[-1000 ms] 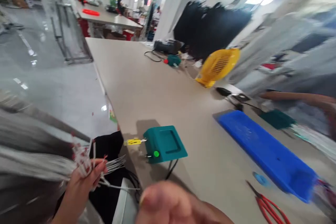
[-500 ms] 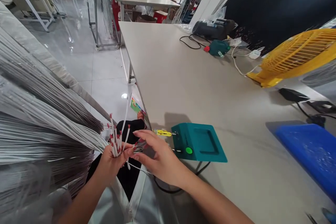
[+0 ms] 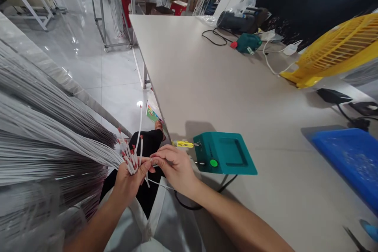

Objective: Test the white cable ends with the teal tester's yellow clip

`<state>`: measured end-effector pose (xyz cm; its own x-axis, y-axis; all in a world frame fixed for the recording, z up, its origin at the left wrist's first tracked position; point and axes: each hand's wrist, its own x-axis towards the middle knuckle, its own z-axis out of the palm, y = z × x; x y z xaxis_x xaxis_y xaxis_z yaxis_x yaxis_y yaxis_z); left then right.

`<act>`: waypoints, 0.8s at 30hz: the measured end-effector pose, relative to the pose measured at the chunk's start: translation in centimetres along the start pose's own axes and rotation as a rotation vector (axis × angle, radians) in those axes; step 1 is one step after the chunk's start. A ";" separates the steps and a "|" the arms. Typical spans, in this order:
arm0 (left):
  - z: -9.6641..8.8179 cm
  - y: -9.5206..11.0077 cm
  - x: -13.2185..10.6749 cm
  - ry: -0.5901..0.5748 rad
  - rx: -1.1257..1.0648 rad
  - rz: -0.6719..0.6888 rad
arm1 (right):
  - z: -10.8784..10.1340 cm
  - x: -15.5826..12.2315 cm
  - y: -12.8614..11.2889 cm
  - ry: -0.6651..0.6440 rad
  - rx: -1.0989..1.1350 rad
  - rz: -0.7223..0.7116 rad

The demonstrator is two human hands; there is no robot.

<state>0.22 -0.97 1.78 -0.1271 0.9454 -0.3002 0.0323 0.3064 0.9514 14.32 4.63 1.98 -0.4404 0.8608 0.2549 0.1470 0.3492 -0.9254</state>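
My left hand [image 3: 128, 183] is closed around a bunch of white cables [image 3: 103, 155] whose reddish-tipped ends stick up above the fingers. One cable [image 3: 138, 130] rises higher than the others. My right hand [image 3: 180, 169] meets the left one at its fingertips, thumb and index finger pinching thin wires that are mostly hidden by the fingers. Just right of my right hand, at the table edge, lies a teal box [image 3: 233, 151] with a green button [image 3: 214, 163]. A yellow clip [image 3: 183, 144] is attached to its left side.
Long bundles of grey and white cables [image 3: 53, 126] hang at the left. On the table [image 3: 206, 82] are a yellow fan [image 3: 339, 51], a blue tray [image 3: 348, 161], a dark green device [image 3: 248, 42] and black cords. Scissors [image 3: 354, 238] lie at the bottom right.
My right hand's fingers have closed from a spread position into a pinch against the left fingertips. The wire strands seen between the hands are now mostly covered. The view has tilted slightly down.
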 end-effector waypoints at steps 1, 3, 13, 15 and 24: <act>0.1 -0.1 0.0 0.017 0.010 -0.005 | -0.2 -0.1 0.0 0.021 -0.191 -0.111; 0.4 -0.3 0.0 0.061 0.022 -0.021 | -0.5 -0.2 0.1 0.027 -0.500 -0.303; -0.2 0.2 0.5 0.198 -0.028 -0.042 | -0.7 -0.2 0.3 -0.231 -0.498 -0.173; -0.3 0.0 0.5 0.173 -0.013 -0.052 | -0.7 0.1 0.2 -0.107 -0.243 -0.012; -0.1 -0.7 0.3 0.011 0.009 0.005 | -0.3 0.6 0.3 -0.115 0.330 0.274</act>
<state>0.02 -0.92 0.99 -0.1379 0.9455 -0.2949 0.0414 0.3030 0.9521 14.40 5.37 1.94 -0.5233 0.8517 -0.0282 -0.0102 -0.0393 -0.9992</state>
